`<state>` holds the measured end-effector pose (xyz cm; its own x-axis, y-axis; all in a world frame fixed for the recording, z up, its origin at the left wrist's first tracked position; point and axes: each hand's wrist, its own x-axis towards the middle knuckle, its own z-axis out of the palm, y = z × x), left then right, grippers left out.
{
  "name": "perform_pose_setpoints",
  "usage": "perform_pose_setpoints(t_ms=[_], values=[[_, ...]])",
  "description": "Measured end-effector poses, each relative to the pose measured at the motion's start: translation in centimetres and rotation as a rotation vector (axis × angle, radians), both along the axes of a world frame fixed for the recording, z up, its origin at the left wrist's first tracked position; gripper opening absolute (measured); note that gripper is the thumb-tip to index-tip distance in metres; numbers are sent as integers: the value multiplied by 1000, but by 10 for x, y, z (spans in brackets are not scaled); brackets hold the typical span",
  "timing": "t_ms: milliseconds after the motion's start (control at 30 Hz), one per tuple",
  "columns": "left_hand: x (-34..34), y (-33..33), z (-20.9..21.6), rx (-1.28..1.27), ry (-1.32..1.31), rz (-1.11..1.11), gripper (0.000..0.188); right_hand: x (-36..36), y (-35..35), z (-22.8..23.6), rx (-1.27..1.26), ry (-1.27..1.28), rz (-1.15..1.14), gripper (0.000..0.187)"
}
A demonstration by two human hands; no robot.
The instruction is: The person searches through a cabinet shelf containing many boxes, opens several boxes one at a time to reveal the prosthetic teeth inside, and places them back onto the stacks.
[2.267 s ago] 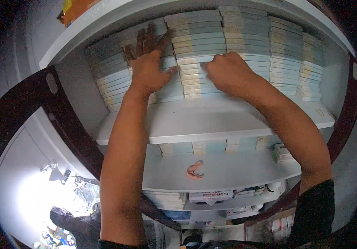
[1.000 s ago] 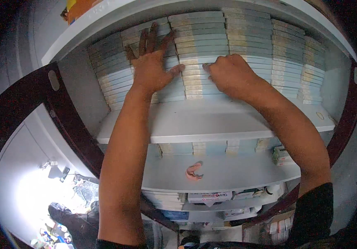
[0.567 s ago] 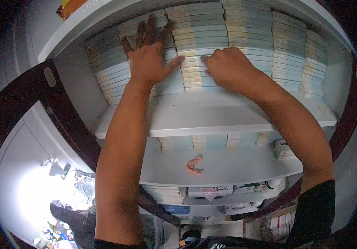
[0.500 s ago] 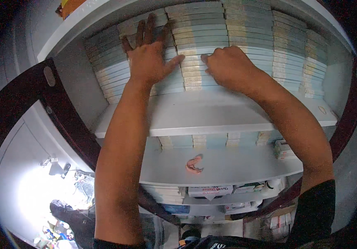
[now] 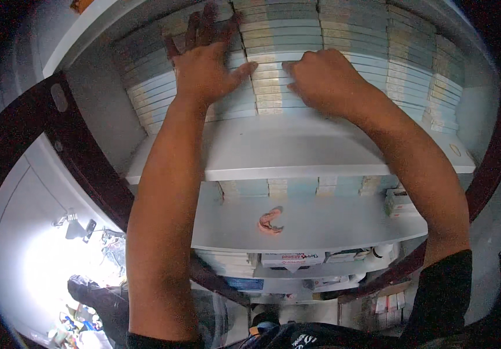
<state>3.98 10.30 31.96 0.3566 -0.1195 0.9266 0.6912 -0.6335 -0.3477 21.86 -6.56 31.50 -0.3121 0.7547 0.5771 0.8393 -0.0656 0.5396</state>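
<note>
Columns of thin, flat, pale blue and cream boxes [image 5: 288, 43] fill the upper shelf; what is inside them is hidden. My left hand [image 5: 203, 67] lies with fingers spread against a column left of the middle, its thumb reaching sideways to the edge of the neighbouring column. At that middle column, my right hand [image 5: 326, 81] is curled, with a fingertip pointing left against or just before the box edges. I see no box pulled out between its fingers. Both forearms reach up past the white shelf board [image 5: 297, 154].
A pink dental-arch-shaped piece [image 5: 271, 221] lies on the shelf below, before more stacked boxes [image 5: 293, 187]. A small carton [image 5: 400, 203] stands at that shelf's right. Dark frame edges [image 5: 96, 148] flank the shelves. At lower left, a bright lamp [image 5: 74, 225] glares.
The whole view has shifted slightly, so shelves and hands sit a little higher in the picture. Both hands keep nearly the same place on the stacks.
</note>
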Motion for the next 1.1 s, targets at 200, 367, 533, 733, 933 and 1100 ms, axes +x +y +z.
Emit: perform_pose_setpoints(t_ms=[200,367,533,733,933,1100], values=[[1,3,-2,-177,24,24,88,1,-1,-1,19,23,17,11],[2,6,-2,160,-38,71,91,2,1,-4,46,23,37,13],[-3,-2,-4,-95,4,107,74,-3,0,-3,39,19,-9,15],[-6,-30,8,-277,43,88,114,2,1,-2,22,7,-6,16],[-5,-27,8,-205,55,94,114,-1,-3,-4,46,33,18,16],[-3,-27,8,-179,52,125,112,-4,-1,-2,16,14,-14,26]])
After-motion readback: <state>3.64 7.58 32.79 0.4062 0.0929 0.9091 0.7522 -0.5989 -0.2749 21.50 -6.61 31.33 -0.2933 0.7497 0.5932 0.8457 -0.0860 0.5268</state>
